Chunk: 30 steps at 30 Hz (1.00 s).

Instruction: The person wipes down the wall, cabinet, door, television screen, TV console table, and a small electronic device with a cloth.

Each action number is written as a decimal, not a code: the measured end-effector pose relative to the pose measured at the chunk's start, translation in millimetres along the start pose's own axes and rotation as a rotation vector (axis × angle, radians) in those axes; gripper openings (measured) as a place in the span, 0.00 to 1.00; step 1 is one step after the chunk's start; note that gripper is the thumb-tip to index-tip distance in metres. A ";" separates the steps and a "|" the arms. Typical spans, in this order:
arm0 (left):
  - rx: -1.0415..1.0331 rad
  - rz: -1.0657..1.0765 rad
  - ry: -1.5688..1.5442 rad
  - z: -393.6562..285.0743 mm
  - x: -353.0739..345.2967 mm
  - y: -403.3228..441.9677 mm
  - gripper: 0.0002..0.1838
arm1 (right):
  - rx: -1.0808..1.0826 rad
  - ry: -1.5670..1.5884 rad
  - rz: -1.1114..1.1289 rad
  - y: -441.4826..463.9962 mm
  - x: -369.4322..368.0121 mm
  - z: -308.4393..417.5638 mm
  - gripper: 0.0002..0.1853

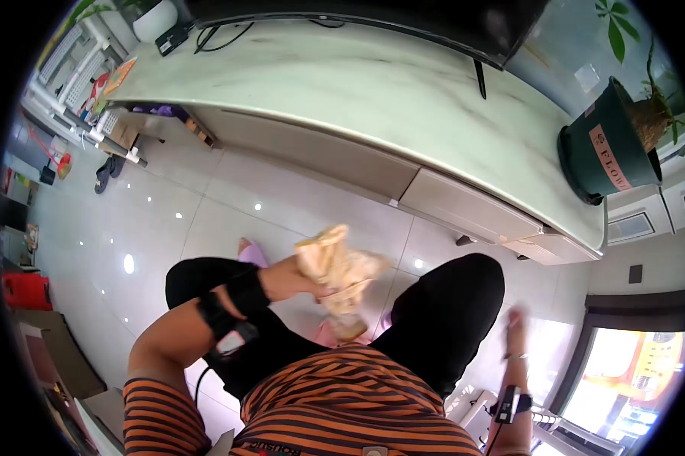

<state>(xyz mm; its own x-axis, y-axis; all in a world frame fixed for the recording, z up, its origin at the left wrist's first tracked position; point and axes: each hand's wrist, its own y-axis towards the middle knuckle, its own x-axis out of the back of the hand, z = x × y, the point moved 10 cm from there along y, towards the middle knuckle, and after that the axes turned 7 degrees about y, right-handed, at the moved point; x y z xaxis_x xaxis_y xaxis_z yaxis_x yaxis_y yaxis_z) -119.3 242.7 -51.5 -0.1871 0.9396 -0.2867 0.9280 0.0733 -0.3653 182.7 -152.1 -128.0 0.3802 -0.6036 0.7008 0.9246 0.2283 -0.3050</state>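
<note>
A crumpled, pale yellow-and-white cloth (338, 270) is bunched up in my left hand (312, 281), above the floor between my knees. The fingers are mostly covered by the cloth, which is slightly blurred. Out to the right, beyond my knee, my right hand (516, 327) hangs low and is smeared by motion, so its fingers cannot be made out. Nothing is seen against it. Straps with small devices are on both forearms.
A long marble-topped cabinet (319, 72) spans the front, with a black screen (373, 15) on it. A green flowerpot (604, 144) stands at its right end. White racks (84, 121) and dark shoes (108, 173) are at the left, on the tiled floor (228, 197).
</note>
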 end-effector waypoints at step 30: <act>0.438 0.655 0.410 -33.3 166.4 18.7 0.23 | -0.530 0.092 -0.158 -13.7 -301.7 -10.1 0.10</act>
<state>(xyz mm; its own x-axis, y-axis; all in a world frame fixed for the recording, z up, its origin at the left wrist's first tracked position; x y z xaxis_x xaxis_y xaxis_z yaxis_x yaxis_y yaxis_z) -122.4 411.6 -76.6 0.5461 0.8003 -0.2475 0.5863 -0.5762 -0.5694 55.1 19.2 -341.8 0.2125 -0.6689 0.7123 0.8225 -0.2711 -0.5000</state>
